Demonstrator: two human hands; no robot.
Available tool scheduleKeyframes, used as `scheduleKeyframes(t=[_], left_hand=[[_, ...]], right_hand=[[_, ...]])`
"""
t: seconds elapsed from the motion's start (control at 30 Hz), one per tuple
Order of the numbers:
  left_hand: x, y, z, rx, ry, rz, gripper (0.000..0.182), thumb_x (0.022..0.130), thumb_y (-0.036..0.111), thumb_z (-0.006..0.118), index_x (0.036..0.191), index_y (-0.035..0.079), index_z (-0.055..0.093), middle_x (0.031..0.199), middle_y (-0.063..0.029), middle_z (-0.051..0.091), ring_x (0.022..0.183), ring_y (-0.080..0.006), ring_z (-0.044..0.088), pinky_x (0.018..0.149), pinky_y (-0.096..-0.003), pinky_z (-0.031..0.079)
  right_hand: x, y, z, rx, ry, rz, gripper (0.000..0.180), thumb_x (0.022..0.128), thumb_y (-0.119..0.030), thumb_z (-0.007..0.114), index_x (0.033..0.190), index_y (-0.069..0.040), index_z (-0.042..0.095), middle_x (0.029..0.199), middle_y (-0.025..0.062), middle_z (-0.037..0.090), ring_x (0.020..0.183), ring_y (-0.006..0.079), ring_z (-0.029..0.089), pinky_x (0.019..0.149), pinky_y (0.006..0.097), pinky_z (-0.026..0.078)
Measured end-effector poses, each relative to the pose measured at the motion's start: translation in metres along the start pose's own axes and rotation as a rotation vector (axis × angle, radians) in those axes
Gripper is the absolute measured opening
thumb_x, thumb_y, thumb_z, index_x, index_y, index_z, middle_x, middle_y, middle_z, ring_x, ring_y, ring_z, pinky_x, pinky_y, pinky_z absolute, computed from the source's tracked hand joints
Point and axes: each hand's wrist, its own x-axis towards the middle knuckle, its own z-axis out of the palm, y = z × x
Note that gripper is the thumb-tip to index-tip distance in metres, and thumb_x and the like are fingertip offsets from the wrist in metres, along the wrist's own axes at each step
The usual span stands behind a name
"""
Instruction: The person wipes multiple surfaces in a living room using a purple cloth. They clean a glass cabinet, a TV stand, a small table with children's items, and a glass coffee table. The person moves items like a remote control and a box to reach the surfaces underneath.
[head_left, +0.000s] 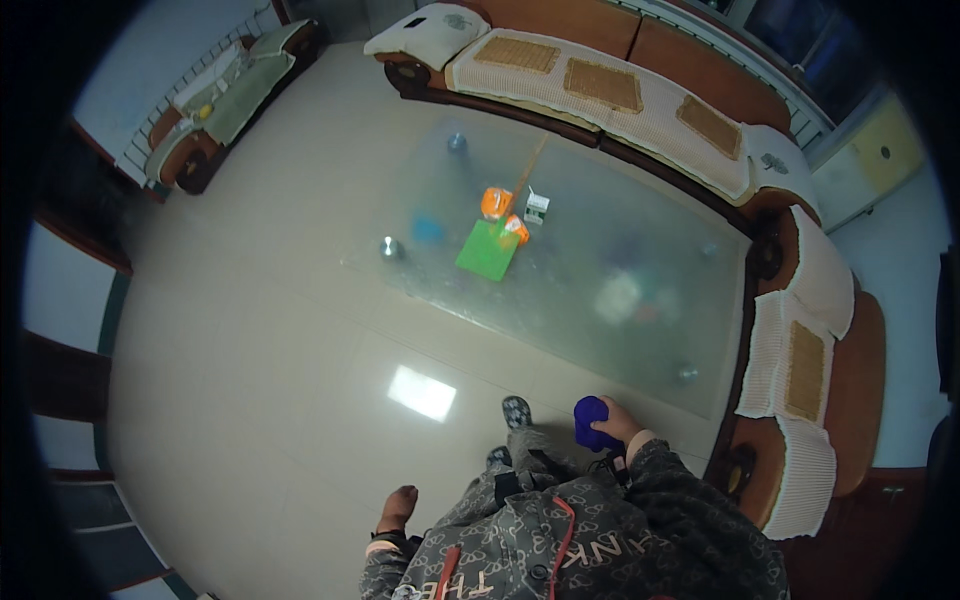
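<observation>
My right hand (619, 422) grips a purple object (591, 424), perhaps a cap or a cloth; its exact kind I cannot tell. It is held at my right side, near the front edge of the frosted glass table (570, 300). My left hand (400, 504) hangs low at my left over the tiled floor, apart from any object; its fingers look curled, but their pose is unclear. On the table lie a green fly swatter (489, 251) with a long thin handle, two orange packets (496, 202) (517, 229) and a small white and green carton (536, 208).
A long wooden sofa (600, 101) with pale covers and woven mats runs behind the table. Another sofa section (806, 367) stands at the right. A wooden seat with a green cover (251, 94) stands at the back left. Light reflects off the tiled floor (300, 360).
</observation>
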Motion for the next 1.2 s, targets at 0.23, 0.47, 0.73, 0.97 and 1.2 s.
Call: scheduleKeyframes(t=[0.23,0.47,0.73,0.97,1.2], left_hand=[[0.028,0.067,-0.059,0.023,0.103,0.051,0.039,0.094,0.035,0.050,0.119,0.007,0.063,0.118,-0.0180,0.064,0.113,-0.0366,0.058,0.097,-0.0435,0.046],[0.011,0.112,-0.070,-0.194,0.103,-0.007,0.040,0.094,0.033,0.052,0.121,0.006,0.062,0.118,-0.0195,0.064,0.114,-0.0353,0.058,0.098,-0.0413,0.046],[0.011,0.028,-0.093,-0.334,0.128,-0.245,0.041,0.095,0.033,0.053,0.122,0.004,0.061,0.118,-0.0193,0.064,0.115,-0.0359,0.058,0.098,-0.0413,0.046],[0.055,-0.087,-0.111,-0.603,0.166,-0.321,0.041,0.094,0.033,0.055,0.121,0.003,0.061,0.117,-0.0196,0.065,0.113,-0.0334,0.060,0.096,-0.0398,0.047],[0.102,-0.166,-0.176,-0.568,0.128,-0.378,0.038,0.094,0.031,0.054,0.118,0.003,0.063,0.113,-0.0215,0.066,0.110,-0.0369,0.060,0.094,-0.0425,0.048]], right_hand=[[0.084,-0.054,-0.022,-0.006,0.053,-0.121,0.082,0.070,-0.026,0.075,0.141,-0.009,0.039,0.128,0.0243,0.055,0.117,0.0394,0.055,0.098,0.0443,0.045],[0.147,-0.118,-0.019,-0.156,-0.112,-0.199,0.079,0.072,-0.034,0.077,0.137,-0.005,0.043,0.124,0.0236,0.058,0.114,0.0371,0.058,0.097,0.0418,0.046],[0.201,-0.220,0.037,-0.184,-0.245,-0.272,0.082,0.071,-0.034,0.078,0.138,-0.004,0.043,0.127,0.0236,0.057,0.117,0.0360,0.056,0.099,0.0407,0.045],[0.236,-0.327,0.094,-0.285,-0.231,-0.326,0.082,0.069,-0.032,0.077,0.138,-0.004,0.042,0.122,0.0237,0.059,0.112,0.0375,0.058,0.096,0.0419,0.046],[0.237,-0.431,0.147,-0.342,-0.286,-0.418,0.077,0.074,-0.025,0.075,0.139,-0.003,0.041,0.127,0.0249,0.055,0.116,0.0367,0.055,0.098,0.0407,0.044]])
